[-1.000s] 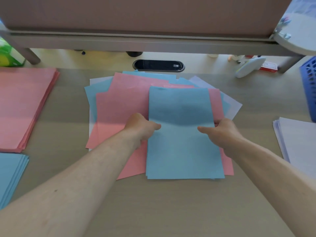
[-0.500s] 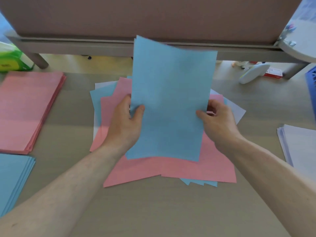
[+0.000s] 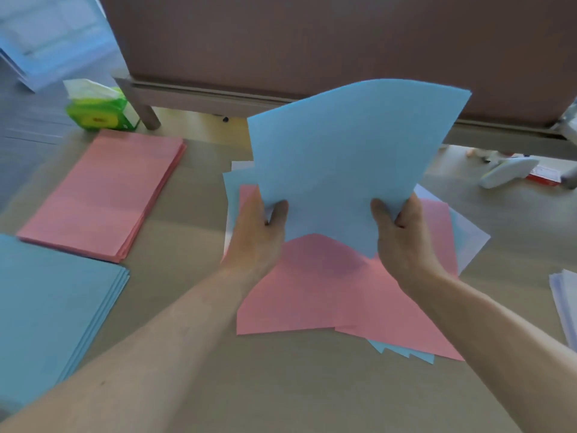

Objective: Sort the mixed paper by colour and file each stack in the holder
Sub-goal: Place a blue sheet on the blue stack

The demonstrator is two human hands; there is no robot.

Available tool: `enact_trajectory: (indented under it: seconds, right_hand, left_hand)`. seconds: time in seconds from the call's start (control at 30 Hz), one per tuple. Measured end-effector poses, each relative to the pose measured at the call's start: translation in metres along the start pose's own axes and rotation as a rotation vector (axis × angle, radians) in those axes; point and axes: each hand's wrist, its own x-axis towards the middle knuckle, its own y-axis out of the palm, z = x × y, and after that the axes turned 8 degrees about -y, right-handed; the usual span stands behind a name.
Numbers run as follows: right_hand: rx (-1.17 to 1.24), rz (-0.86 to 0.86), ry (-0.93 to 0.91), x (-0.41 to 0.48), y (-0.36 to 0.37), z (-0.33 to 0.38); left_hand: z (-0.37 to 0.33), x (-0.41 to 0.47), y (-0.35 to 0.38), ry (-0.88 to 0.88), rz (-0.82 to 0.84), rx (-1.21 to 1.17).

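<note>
Hands: two, left hand (image 3: 256, 235) and right hand (image 3: 402, 242). Sorted stacks: three, namely pink stack (image 3: 103, 195), blue stack (image 3: 53, 314), white stack (image 3: 565, 304). Mixed pile (image 3: 312, 292): one. Tissue pack (image 3: 100, 114): one. Held blue paper (image 3: 343, 167): sheet count not readable, at least one.

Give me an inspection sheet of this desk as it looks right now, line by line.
Surface: wooden desk, pale, with papers spread across it.
Job's things: lifted blue paper held above the mixed pile, which has pink on top; pink stack and blue stack at left; white stack at the right edge; holder not in view.
Clutter: green tissue pack, white handheld device and red-and-white packet along the far edge.
Hands: left hand and right hand each grip that paper's lower part.
Cables: nothing seen.
Surroundings: brown partition panel behind the desk.
</note>
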Motion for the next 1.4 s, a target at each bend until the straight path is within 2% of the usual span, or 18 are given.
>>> enact_trajectory:
  seconds: [0.13, 0.33, 0.43, 0.6, 0.77, 1.03, 1.13, 1.27, 1.4]
  right_hand:
    - [-0.009, -0.024, -0.049, 0.002, 0.043, 0.023]
    - [0.013, 0.148, -0.018, 0.001, 0.157, 0.061]
    - [-0.069, 0.283, -0.041, -0.002, 0.240, 0.077]
    - [-0.221, 0.541, -0.094, -0.019, 0.378, 0.114]
    - [-0.349, 0.751, -0.104, -0.044, 0.465, 0.132]
    - [-0.626, 1.010, -0.210, -0.071, 0.491, 0.113]
    - [-0.680, 1.029, -0.289, -0.076, 0.486, 0.104]
    - [-0.774, 1.041, -0.493, -0.080, 0.482, 0.099]
    - [-0.801, 1.024, -0.545, -0.082, 0.484, 0.098]
  left_hand:
    - [0.009, 0.012, -0.049, 0.005, -0.094, -0.076]
    - [0.068, 0.004, -0.169, -0.144, -0.182, -0.151]
    - [0.114, -0.011, -0.232, -0.285, -0.311, -0.235]
    - [0.168, -0.038, -0.338, -0.491, -0.479, -0.234]
    - [0.207, -0.073, -0.406, -0.622, -0.434, -0.242]
    - [0.235, -0.122, -0.410, -0.778, -0.213, -0.148]
    - [0.238, -0.130, -0.403, -0.848, -0.180, -0.169]
    - [0.236, -0.128, -0.400, -0.894, -0.170, -0.088]
    - [0.231, -0.125, -0.401, -0.925, -0.152, 0.004]
